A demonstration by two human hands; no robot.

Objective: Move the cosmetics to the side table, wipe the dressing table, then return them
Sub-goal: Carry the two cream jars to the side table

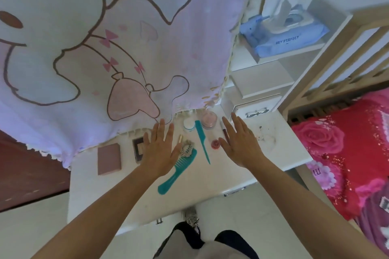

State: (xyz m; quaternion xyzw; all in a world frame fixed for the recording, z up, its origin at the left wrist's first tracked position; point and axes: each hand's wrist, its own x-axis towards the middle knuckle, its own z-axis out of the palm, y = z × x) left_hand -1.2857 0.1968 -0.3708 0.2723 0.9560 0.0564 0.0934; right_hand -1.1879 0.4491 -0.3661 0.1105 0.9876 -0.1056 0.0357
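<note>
A: Where are the hands?

B: Both hover over the white dressing table (221,176), palms down. The left hand (161,149) and the right hand (239,143) have fingers spread flat and grip nothing.

A: And the cosmetics?

B: All on the dressing table, none moved, I judge. Between the hands lie a teal wide-tooth comb (179,169), a teal tail comb with a thin pointed handle (202,143) and a pale fabric scrunchie (187,149). Behind them stand a small white-lidded jar (189,124) and a clear pink jar (209,119). A small round red pot (215,144) sits just beside the right thumb. To the left rest a dusty-pink rectangular box (109,159) and a dark framed palette (139,149), partly under the left hand.

A: Why the flat, open posture?

B: Probably poised to choose or gather several small things. The items sit in a tight row near the back edge, under the hanging pink cartoon-print cloth (105,38), so either hand can reach them.

A: Anything for wiping?

B: A blue pack of wet wipes (284,35) rests on the white shelf (273,59) to the right. I can't tell which surface is the side table.
</note>
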